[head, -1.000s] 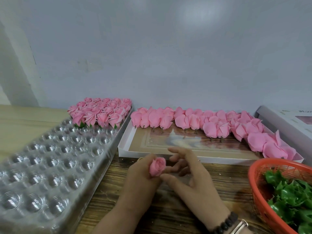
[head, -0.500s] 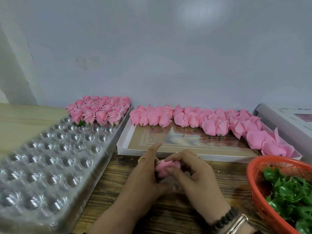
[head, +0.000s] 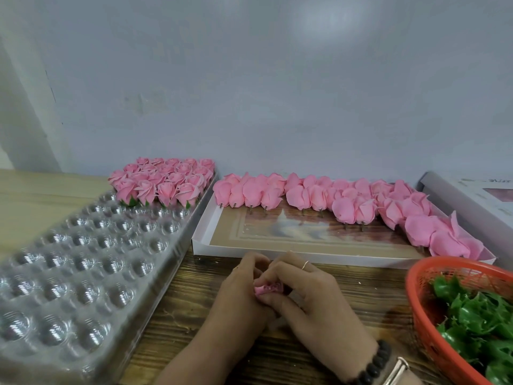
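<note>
Rose is pinched by curled fingers of the left hand and the right hand over the tabletop, with the clear tray at 9 o'clock, nearer the left hand.

Both forearms reach in from the lower edge and meet in the middle. The left hand and the right hand sit knuckles up, touching each other, with curled fingers pinching a pink bud between their tips.
</note>
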Demonstrator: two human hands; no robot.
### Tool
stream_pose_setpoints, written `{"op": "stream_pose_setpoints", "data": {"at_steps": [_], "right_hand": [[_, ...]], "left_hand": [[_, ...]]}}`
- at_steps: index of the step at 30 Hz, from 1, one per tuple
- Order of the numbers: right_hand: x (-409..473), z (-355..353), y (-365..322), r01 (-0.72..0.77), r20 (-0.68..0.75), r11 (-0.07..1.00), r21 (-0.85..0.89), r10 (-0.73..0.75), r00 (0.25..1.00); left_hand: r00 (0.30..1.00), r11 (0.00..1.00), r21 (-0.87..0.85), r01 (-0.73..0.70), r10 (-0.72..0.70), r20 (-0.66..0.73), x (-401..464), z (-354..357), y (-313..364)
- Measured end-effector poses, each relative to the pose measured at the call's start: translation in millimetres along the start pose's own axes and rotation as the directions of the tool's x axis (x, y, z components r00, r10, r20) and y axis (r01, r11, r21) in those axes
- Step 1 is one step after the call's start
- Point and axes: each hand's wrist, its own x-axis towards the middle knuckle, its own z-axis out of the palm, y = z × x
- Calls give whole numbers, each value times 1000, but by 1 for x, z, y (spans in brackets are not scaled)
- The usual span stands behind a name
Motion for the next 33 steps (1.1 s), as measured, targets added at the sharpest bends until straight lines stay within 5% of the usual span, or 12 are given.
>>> {"op": "stream_pose_setpoints", "data": {"at_steps": [3,8,12,18,24,28,33], "right_hand": [[-1,2,1,29,-6,999,-26,-30,1000],[-1,1,-3,-19,-214,993,118,44,976],[2,1,-4,-24,-325,972,232,101,940],[2,16,-4,35,-269,996,83,-12,963],[1,10,0,-113,-154,990,79,124,980],[0,7,-1,-170,-61,986,4,170,984],[0,6,1,-254,3,966,45,254,967]], "left_hand": [[996,990,116,-74,69,48,0,-3,2],[997,990,-141,-11,23,79,-3,-3,9],[993,987,-156,-38,55,105,-4,4,13],[993,971,-220,-95,109,54,-9,21,19],[983,976,-149,-162,173,67,-9,17,16],[976,926,-357,-118,175,131,-7,20,15],[974,898,-420,-133,197,112,-7,15,9]]}}
